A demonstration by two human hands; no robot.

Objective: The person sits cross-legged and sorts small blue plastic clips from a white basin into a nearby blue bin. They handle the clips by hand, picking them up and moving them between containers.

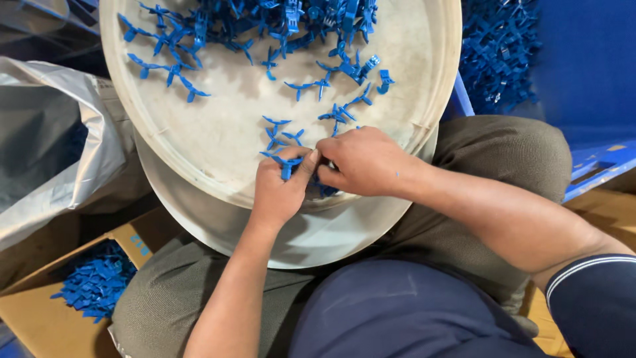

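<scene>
A round white tray (pixel 218 142) rests on my lap, strewn with several small blue plastic pieces (pixel 278 26), mostly along its far side. My left hand (pixel 281 189) sits at the tray's near rim, fingers closed on a small blue plastic piece (pixel 286 164). Right beside it, my right hand (pixel 364 162) pinches the same piece with its fingertips, and the two hands touch. A few loose blue pieces (pixel 281 132) lie just beyond my fingers. More blue shows under my hands, partly hidden.
A cardboard box (pixel 40 318) at lower left holds several blue pieces (pixel 96 278). A grey plastic bag (pixel 46 132) lies to the left. A blue bin (pixel 583 59) with a heap of blue parts (pixel 497 46) stands at upper right.
</scene>
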